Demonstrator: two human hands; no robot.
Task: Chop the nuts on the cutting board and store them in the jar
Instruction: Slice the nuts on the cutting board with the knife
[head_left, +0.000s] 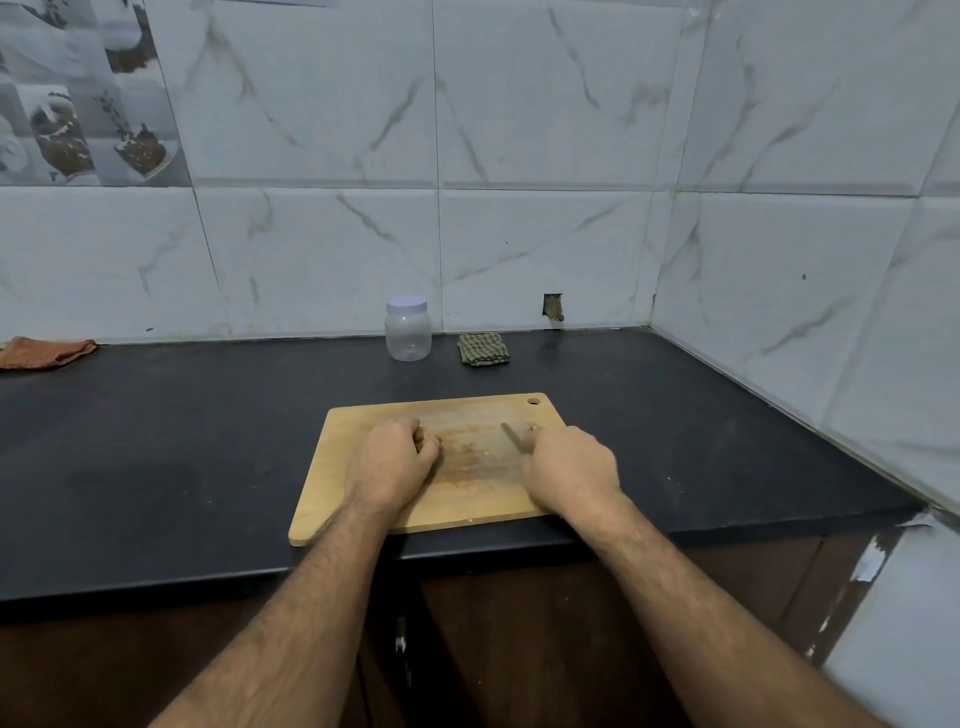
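Observation:
A wooden cutting board (467, 499) lies on the black counter near its front edge. My left hand (395, 457) rests on the board's left half with its fingers curled around a few nuts (429, 436). My right hand (569, 467) grips a knife (511, 435) whose blade points up and left over the board. One small nut piece (532, 427) lies beside the blade. Fine crumbs and stains mark the board's middle. A clear plastic jar (408, 328) with a pale lid screwed on stands against the back wall, well beyond the board.
A folded checked cloth (483, 349) lies right of the jar. An orange cloth (47, 352) sits at the counter's far left. Tiled walls close the back and right side. Dark cabinet doors (519, 649) hang below the counter edge.

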